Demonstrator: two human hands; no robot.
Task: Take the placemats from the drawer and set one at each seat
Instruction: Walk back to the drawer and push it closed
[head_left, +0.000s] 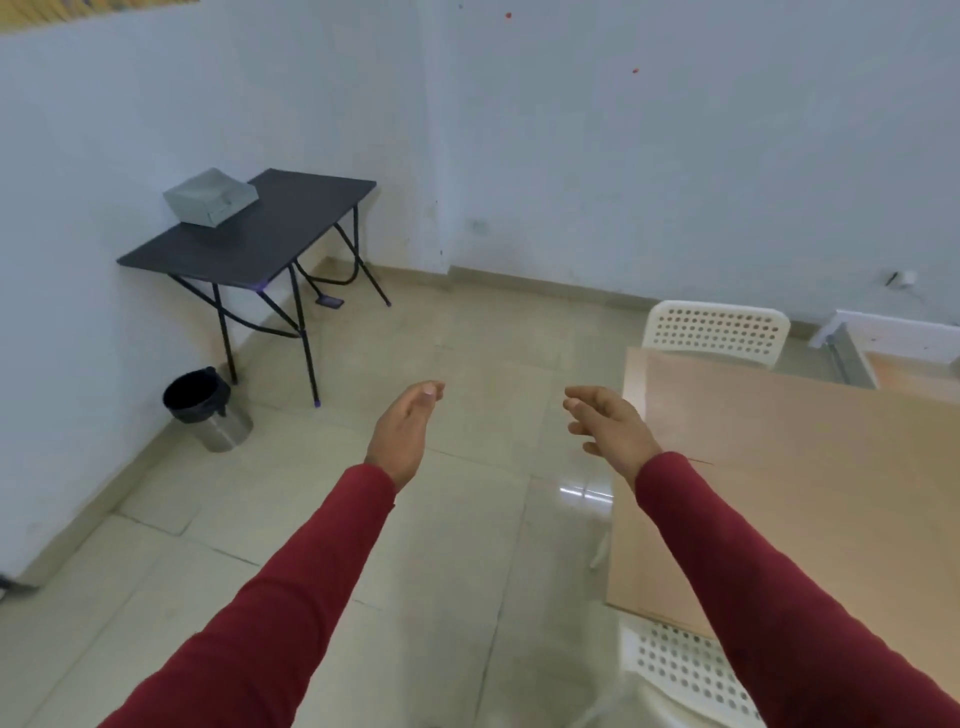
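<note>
Grey drawer box (210, 197), closed, on dark side table's far corner

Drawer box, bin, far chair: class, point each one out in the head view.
drawer box (210, 197): head view, its top face.
bin (193, 391): head view, its black liner.
far chair (714, 330): head view, its perforated backrest.

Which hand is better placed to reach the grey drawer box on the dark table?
Left, probably. The left hand is open, empty, on the drawer box's side; the right hand, also empty, hangs by the wooden table.

I see a drawer box (210, 198) on the far-left surface (249, 239), a bin (208, 408) beside its legs, and chairs (714, 332) flanking the right surface (805, 467).
</note>
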